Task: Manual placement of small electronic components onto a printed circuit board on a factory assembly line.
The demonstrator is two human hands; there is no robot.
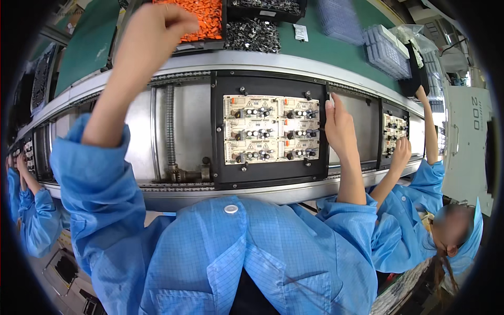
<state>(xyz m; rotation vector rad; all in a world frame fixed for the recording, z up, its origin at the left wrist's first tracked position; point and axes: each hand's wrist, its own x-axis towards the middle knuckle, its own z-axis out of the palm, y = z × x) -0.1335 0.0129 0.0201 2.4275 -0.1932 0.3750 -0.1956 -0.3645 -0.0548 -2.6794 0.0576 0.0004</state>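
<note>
My left hand (167, 22) is raised at the far left, over the near-left part of a black bin of small orange parts (202, 20). Its fingers are bent together; whatever they pinch is hidden. My right hand (341, 126) is at the right edge of a black carrier frame (270, 176), fingers pointing away from me and drawn together. Something small and pale shows by its fingertips, too small to name. Inside the frame lies a cream circuit board panel (280, 131) of several repeated sections, bearing black capacitors and a few orange parts.
The frame rests on a chain conveyor (184, 186) running left to right. Beyond it, a green bench (304, 58) holds a pile of small dark metallic parts (254, 35) and clear plastic trays (387, 52). At right, a co-worker (415, 215) reaches over another board carrier (395, 128).
</note>
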